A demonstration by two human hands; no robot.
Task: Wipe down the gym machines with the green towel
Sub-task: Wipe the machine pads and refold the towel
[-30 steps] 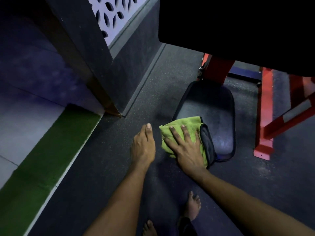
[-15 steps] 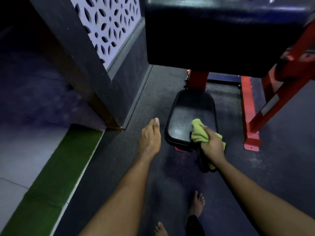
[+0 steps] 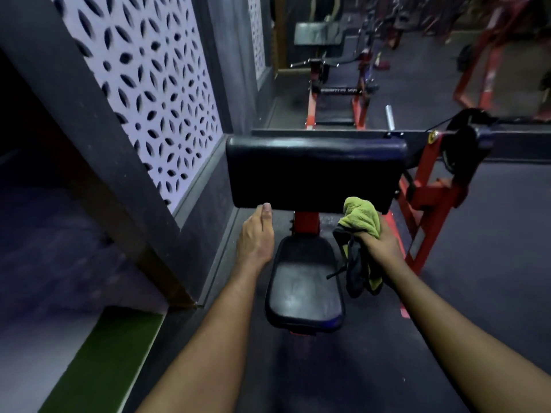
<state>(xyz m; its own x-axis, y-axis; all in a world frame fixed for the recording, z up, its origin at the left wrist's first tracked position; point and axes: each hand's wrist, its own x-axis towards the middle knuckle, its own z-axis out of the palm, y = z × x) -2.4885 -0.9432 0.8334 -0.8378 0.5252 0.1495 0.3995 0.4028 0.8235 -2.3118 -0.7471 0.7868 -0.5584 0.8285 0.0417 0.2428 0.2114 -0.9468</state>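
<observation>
A red-framed gym machine stands before me with a small black seat [image 3: 304, 290] low down and a wide black pad [image 3: 313, 171] above it. My right hand [image 3: 377, 242] is closed around the bunched green towel [image 3: 359, 217], held just under the pad's lower right corner; a dark edge of the towel hangs down beside the seat. My left hand [image 3: 258, 236] is held flat with fingers together, its tip at the pad's lower left corner, holding nothing.
A grey wall with a white perforated panel [image 3: 155, 93] runs close along the left. The machine's red frame [image 3: 426, 204] rises on the right. More red machines [image 3: 337, 93] stand further back. A green strip [image 3: 101, 368] borders the dark rubber floor.
My right hand lifted the towel off the seat, bunched it and raised it to the pad's lower edge. My left hand rose too. The view tilted up, showing the room beyond.
</observation>
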